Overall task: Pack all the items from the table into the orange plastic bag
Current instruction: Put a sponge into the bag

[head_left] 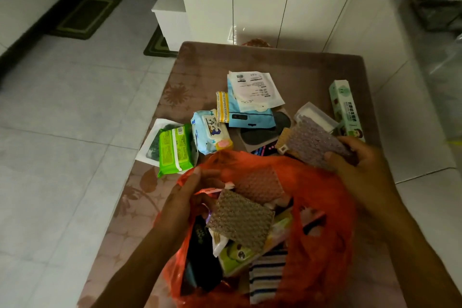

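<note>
The orange plastic bag [322,210] lies open at the table's near edge, stuffed with textured sponge pads, a striped cloth, a green pack and dark items. My left hand [186,197] grips the bag's left rim and holds it open. My right hand [362,157] holds a purple textured sponge pad [312,142] just above the bag's far right rim. On the table lie a green wipes pack [173,149], a blue-white wipes pack [208,131], a yellow sachet [222,107], white and blue flat packets [252,92], a clear plastic box [316,116] and a tall green box [346,110].
The table wears a brown flowered cover [180,92]. White cabinets [262,0] stand right behind it and a white wall [370,22] to the right. Tiled floor [62,107] with green mats [86,16] lies to the left. A dark flat mat [261,135] sits under the packets.
</note>
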Demonstrator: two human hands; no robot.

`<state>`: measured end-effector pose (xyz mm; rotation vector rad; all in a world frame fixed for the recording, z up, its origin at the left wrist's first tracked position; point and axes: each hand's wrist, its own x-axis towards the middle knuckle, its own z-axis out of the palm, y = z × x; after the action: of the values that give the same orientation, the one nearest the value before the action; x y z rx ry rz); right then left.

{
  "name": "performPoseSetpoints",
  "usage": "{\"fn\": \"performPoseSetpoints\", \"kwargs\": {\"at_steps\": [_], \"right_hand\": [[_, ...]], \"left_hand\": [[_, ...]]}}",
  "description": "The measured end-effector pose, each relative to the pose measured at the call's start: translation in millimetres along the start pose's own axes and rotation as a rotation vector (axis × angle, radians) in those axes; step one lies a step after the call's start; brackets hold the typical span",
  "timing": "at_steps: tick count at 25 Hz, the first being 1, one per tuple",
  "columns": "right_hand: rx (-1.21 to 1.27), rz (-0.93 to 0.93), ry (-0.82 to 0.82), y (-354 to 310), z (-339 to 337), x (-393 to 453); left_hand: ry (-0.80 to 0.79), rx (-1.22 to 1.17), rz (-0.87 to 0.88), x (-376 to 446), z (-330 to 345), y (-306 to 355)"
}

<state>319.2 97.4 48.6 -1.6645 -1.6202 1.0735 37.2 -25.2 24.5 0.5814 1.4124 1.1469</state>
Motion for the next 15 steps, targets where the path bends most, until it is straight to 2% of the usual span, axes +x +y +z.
{"fn": "performPoseSetpoints", "kwargs": {"at_steps": [2, 4, 6, 8, 10, 12, 13, 15], "right_hand": [[0.282, 0.076, -0.235, -26, 9, -26], [0.218, 0.141, -0.542, -33, 34, -40], [0.052, 0.118, -0.645, -24, 62, -48], [-0.115, 0.037, -0.611, -12, 83, -53], [-0.284, -0.04, -0.56, -5, 93, -56], [-0.454, -0.133, -0.422, -7, 89, -53], [-0.456, -0.134, -0.303, -11, 83, -47], [-0.31, -0.064, -0.062, -14, 70, -18]], "left_hand": [[-0.011, -0.012, -0.008, 0, 0, -1], [-0.015, -0.008, -0.012, -2, 1, -1], [0.01, 0.058, 0.004, -4, 3, 1], [0.083, 0.196, 0.103, -4, -1, -2], [0.071, 0.36, 0.204, 0, -6, -8], [-0.072, 0.406, 0.182, 4, -2, -17], [-0.156, 0.445, 0.166, 7, 2, -23], [-0.265, 0.585, 0.213, 13, 13, -36]]}}
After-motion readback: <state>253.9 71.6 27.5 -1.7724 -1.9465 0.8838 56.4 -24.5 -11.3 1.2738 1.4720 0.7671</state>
